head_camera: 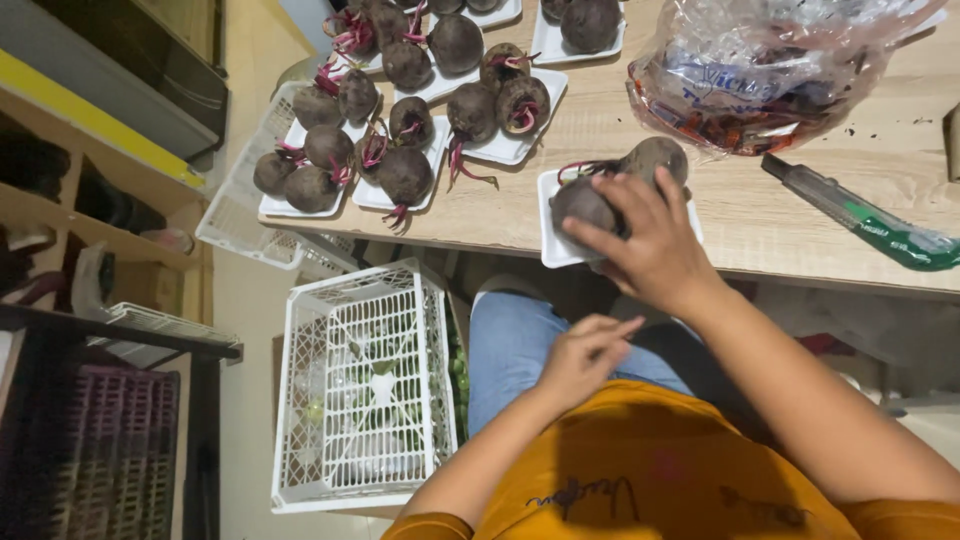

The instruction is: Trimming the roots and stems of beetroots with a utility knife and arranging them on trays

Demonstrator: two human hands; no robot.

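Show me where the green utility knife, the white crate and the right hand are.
green utility knife (860, 215): head view, middle of handle.
white crate (365, 385): head view, its mesh side.
right hand (650, 240): head view, back of hand.

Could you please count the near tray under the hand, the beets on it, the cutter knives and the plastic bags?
tray: 1
beets showing on it: 2
cutter: 1
bag: 1
Total: 5

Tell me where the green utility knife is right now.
The utility knife lies on the wooden table at the right of the head view, just below the plastic bag and to the right of the right hand on the beets.
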